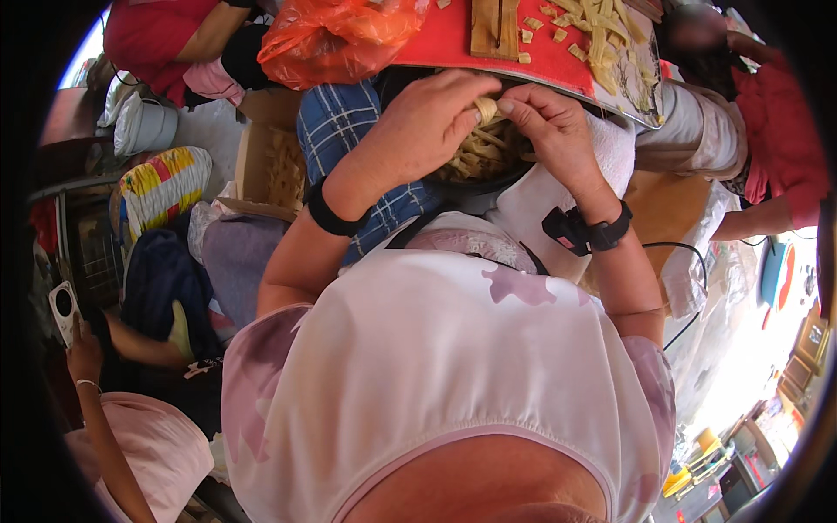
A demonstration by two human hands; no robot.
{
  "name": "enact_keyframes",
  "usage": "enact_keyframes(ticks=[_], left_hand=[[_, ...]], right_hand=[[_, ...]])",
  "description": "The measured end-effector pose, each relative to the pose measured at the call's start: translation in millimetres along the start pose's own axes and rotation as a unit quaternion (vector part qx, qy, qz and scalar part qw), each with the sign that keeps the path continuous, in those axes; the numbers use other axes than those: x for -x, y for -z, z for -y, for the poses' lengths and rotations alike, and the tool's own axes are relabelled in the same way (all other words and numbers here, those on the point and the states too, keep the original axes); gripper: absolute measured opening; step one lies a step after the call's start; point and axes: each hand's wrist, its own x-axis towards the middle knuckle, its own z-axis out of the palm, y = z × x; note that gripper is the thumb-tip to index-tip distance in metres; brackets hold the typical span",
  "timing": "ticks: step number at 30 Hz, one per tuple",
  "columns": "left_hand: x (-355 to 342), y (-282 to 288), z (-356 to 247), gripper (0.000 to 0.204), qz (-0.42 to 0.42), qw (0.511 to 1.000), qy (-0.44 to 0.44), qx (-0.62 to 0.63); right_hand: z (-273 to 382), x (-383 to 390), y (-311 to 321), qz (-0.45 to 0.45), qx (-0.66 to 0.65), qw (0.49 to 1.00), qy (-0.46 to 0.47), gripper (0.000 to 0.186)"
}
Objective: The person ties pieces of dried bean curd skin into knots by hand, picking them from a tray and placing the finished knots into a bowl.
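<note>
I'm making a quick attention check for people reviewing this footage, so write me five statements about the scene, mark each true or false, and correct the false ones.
1. The left hand and right hand meet at a pale strip. True.
2. The orange plastic bag lies to the right of the wooden block. False: it lies to the left of it.
3. Loose pale pieces lie on the red tabletop. True.
4. The left wrist is bare. False: it wears a black band.
5. The dark container beneath the hands holds more strips. True.
</note>
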Motion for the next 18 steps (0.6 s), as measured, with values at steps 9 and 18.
enact_keyframes(ticks=[9,18], left_hand=[[6,-13,-4,0.033,0.110,0.985,0.123,-0.046],[-1,-22,2,0.031,0.142,0.977,0.151,-0.049]], right_hand=[[-7,-4,-10,0.004,0.131,0.991,0.029,0.011],[7,-5,-5,-0.025,0.204,0.978,0.026,0.014]])
